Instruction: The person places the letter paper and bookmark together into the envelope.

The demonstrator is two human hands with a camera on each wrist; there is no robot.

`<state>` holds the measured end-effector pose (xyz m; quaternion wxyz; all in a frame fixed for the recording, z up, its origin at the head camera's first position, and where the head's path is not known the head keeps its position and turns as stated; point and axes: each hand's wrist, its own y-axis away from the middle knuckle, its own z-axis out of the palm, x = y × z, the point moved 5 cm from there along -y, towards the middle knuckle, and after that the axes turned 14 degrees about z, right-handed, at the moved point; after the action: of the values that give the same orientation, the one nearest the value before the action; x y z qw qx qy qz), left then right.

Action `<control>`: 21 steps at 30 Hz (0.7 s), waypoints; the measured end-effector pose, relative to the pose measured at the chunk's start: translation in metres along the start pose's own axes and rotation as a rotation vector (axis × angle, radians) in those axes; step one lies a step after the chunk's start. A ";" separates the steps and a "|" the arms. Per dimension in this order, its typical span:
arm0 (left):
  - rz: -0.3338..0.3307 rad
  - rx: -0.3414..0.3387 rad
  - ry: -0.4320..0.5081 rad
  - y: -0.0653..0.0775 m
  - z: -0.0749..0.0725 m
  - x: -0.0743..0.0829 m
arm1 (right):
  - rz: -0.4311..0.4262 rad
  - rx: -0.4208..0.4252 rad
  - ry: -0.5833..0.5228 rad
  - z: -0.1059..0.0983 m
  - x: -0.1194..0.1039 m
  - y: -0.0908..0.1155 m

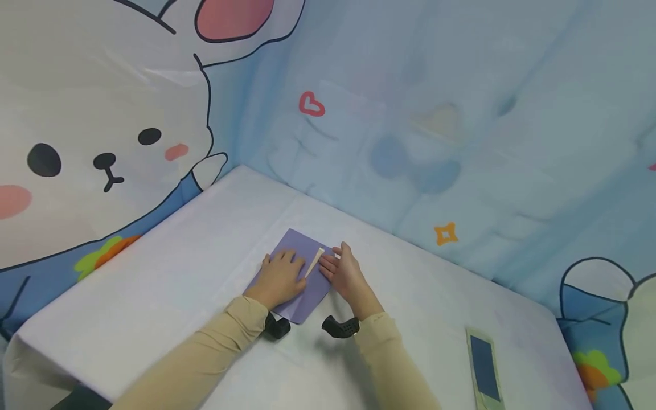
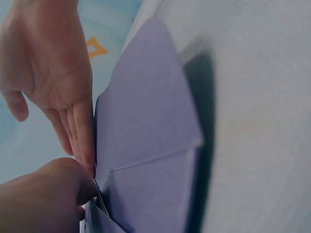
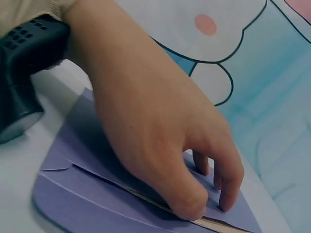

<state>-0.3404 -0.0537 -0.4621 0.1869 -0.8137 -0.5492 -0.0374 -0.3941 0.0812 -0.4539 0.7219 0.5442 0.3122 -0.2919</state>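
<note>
A purple paper envelope [image 1: 305, 246] lies on the white table in front of me, with a narrow cream strip [image 1: 315, 262] showing along its slit. My left hand [image 1: 279, 280] rests on its left side, fingers spread; in the right wrist view the thumb of that left hand [image 3: 150, 107] lies beside the slit. At the envelope's right edge is my right hand [image 1: 348, 279], turned on its side with fingers straight. From the left wrist, the right hand's fingertips appear to touch the envelope [image 2: 146, 107] near the left thumb. What lies inside is mostly hidden.
A flat pale-green object with a dark blue panel [image 1: 484, 367] lies at the table's right front. Black wrist cameras [image 1: 340, 327] sit under both wrists. A printed cartoon backdrop [image 1: 359, 114] hangs along the back edge of the white table [image 1: 425, 290].
</note>
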 end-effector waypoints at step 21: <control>0.006 -0.012 -0.003 0.000 -0.003 0.000 | -0.014 -0.034 0.044 0.002 0.002 -0.004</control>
<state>-0.3396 -0.0546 -0.4594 0.1814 -0.8165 -0.5467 -0.0388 -0.3958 0.0784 -0.4570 0.7220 0.5360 0.3365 -0.2796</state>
